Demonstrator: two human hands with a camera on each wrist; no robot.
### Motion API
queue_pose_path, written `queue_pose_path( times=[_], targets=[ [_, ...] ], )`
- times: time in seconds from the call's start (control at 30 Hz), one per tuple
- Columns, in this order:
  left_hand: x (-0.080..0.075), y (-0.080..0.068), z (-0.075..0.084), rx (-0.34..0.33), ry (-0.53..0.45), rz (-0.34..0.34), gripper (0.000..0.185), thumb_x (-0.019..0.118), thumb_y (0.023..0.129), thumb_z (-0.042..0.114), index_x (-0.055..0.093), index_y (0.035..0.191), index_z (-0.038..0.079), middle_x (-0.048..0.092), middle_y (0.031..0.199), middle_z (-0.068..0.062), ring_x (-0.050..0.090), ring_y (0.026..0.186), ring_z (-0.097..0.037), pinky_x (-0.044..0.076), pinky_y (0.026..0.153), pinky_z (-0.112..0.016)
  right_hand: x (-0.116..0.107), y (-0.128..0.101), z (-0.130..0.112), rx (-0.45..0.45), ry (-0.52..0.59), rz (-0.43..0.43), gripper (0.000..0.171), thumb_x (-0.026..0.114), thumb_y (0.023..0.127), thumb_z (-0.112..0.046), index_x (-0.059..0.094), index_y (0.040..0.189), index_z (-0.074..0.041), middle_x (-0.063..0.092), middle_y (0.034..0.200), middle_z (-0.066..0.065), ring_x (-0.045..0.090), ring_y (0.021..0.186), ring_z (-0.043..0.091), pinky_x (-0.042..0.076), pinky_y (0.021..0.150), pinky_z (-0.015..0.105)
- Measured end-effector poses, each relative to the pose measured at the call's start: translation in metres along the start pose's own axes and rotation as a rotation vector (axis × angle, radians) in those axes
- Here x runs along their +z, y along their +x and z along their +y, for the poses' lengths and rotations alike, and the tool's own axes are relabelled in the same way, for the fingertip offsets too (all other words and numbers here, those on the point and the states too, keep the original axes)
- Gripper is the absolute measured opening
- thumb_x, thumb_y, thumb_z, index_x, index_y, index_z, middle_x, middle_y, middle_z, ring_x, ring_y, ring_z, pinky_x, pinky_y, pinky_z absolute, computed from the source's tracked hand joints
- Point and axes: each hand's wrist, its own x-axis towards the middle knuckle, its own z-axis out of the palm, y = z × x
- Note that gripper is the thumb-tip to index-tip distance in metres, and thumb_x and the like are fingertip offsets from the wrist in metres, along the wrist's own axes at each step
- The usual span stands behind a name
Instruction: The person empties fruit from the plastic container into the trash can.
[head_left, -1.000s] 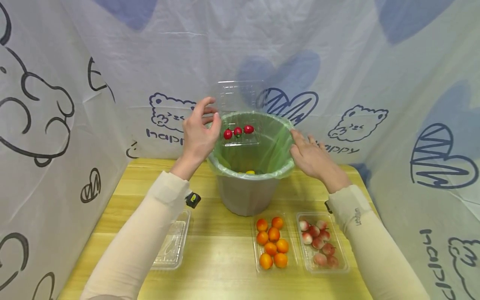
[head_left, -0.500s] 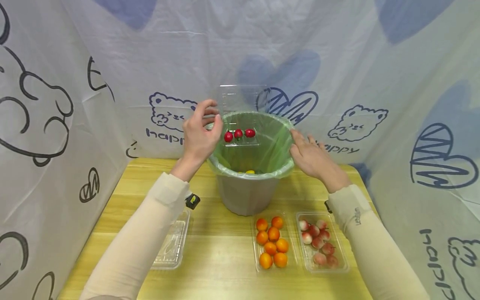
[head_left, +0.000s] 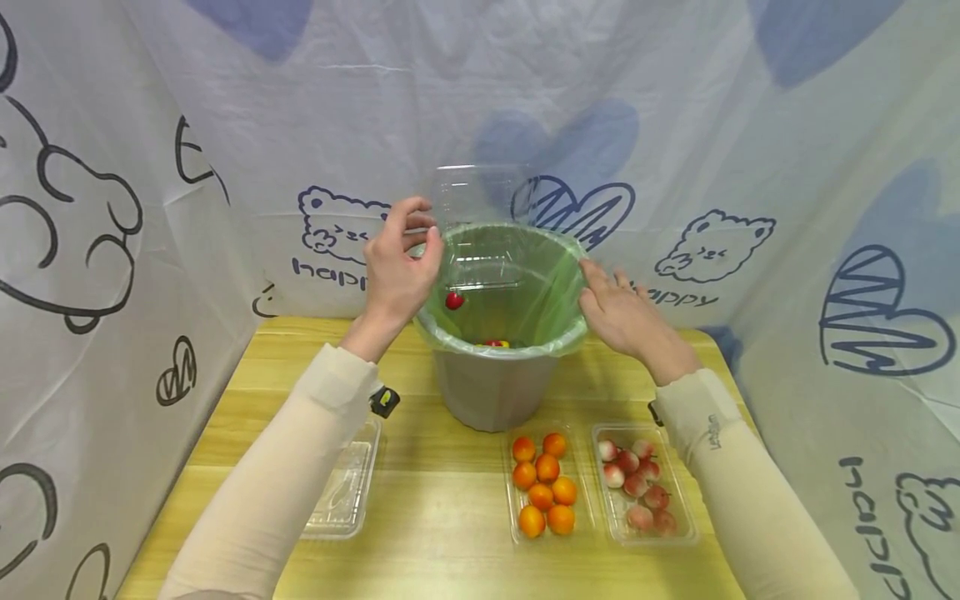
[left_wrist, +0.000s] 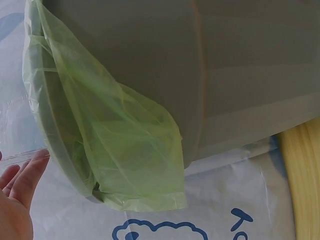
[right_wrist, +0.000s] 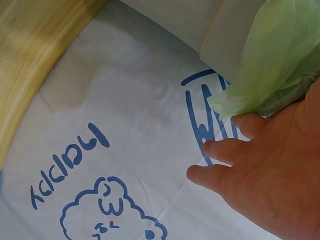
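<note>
Red cherry tomatoes (head_left: 454, 300) have dropped from the tilted clear plastic clamshell (head_left: 480, 218) into the bin.
Left hand (head_left: 397, 258) pinches the clamshell's edge above the green-lined grey bin (head_left: 491, 392); right hand (head_left: 622, 312), fingers relaxed, rests on its crinkled liner rim.

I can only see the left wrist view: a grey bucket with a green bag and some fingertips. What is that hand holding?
Observer: The left hand pinches a clear plastic box, tipped over the bin.
Operator: Anything in the box?
Observer: It looks empty; one red fruit shows below it, inside the bin's green liner.
Operator: And the other hand?
Observer: The right hand rests with straight fingers against the bin's rim on the other side.
Operator: What else is on the table?
Observer: A tray of orange fruits, a tray of pink fruits and an empty clear tray.
</note>
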Motion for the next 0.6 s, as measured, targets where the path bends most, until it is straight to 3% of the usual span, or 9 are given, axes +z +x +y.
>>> queue_pose_path(
  times=[0.43,0.6],
  targets=[
    [-0.0046,0.0038,0.0035,-0.1,0.011,-0.005,0.029,0.063,0.096,-0.004,0.062,0.125,-0.005,0.075,0.106,-0.026,0.078,0.096,-0.04,0.068,0.087,-0.039,0.0006,-0.0003,0.0007,0.001,0.012,0.0,0.067,0.006,0.109,-0.044,-0.002,0.171,-0.018,0.002,0.178,0.01,-0.001,0.162,0.05,-0.005,0.131,0.07],
    [-0.008,0.0052,0.0045,-0.131,0.012,0.002,0.029,0.063,0.097,-0.003,0.063,0.126,-0.005,0.076,0.104,-0.025,0.079,0.092,-0.037,0.068,0.083,-0.035,0.0008,-0.0005,0.0014,-0.004,0.017,0.004,0.068,0.006,0.109,-0.044,-0.002,0.171,-0.018,0.002,0.178,0.011,-0.001,0.161,0.051,-0.005,0.13,0.071]
  ],
)
